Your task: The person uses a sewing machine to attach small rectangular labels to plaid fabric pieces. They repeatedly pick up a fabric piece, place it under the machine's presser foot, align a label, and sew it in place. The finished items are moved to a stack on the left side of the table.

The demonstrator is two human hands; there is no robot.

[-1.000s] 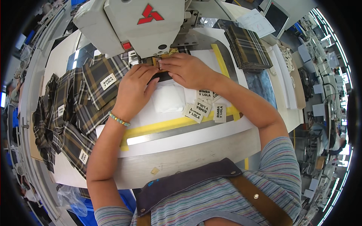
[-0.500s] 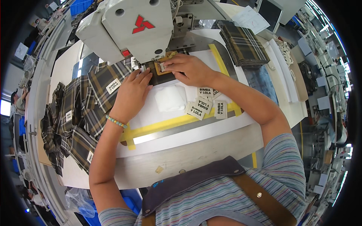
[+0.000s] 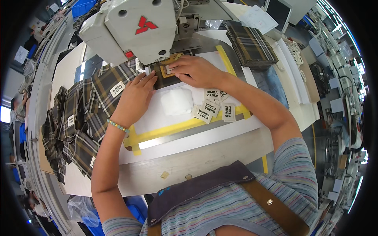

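Observation:
My right hand (image 3: 199,71) pinches a small pale label (image 3: 168,69) inside a yellow-brown rectangular frame (image 3: 163,73), under the head of a white sewing machine (image 3: 138,29). Beneath the frame lies a strip of dark plaid fabric (image 3: 159,82). To the left, my left hand (image 3: 136,96) rests with fingers stretched out at the edge of that fabric. Several loose printed labels (image 3: 212,94) lie below my right forearm. Between the hands, a translucent white patch (image 3: 176,101) sits on the white work surface.
Plaid pieces with labels on them (image 3: 78,114) are heaped at the left. A stack of folded plaid fabric (image 3: 252,45) stands at the back right, beside a paper sheet (image 3: 258,19) and a dark screen (image 3: 278,15). Yellow tape (image 3: 169,133) borders the work surface.
The view has shifted slightly. Both hands stay in nearly the same places, the right still at the label in the frame, the left beside the fabric.

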